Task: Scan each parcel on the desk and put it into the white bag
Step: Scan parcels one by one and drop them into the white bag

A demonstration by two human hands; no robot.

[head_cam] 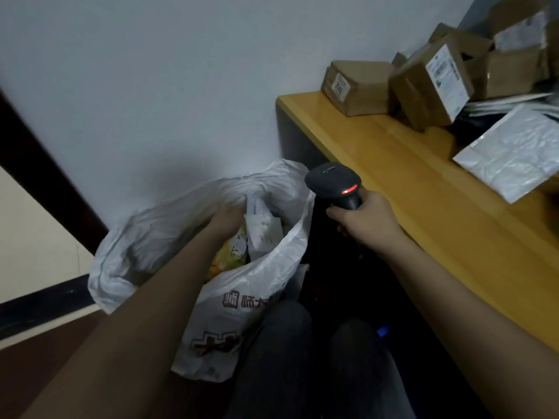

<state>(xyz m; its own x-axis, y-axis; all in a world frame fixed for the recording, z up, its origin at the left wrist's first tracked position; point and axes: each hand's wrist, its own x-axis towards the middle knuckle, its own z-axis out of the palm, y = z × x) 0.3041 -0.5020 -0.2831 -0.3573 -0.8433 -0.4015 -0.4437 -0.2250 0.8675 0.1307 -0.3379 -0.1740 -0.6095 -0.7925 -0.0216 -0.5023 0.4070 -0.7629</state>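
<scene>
Right now left hand [225, 217] is down inside white bag [242, 285] on the floor beside the desk [423, 182], fingers hidden, can't tell grip. Right hand [367, 220] clenches barcode scanner [335, 182], red light on. Cardboard parcels [429, 86] and white mailer [511, 152] sit on desk.

We see a dim, flat-lit scene. Soft shadows fall on the wall [151, 86] behind the white bag [266, 267]. The barcode scanner [335, 184] shows a red glow. The cardboard parcels [429, 83] look slightly blurred, and the table [423, 182] edge bends toward the frame's border.
</scene>
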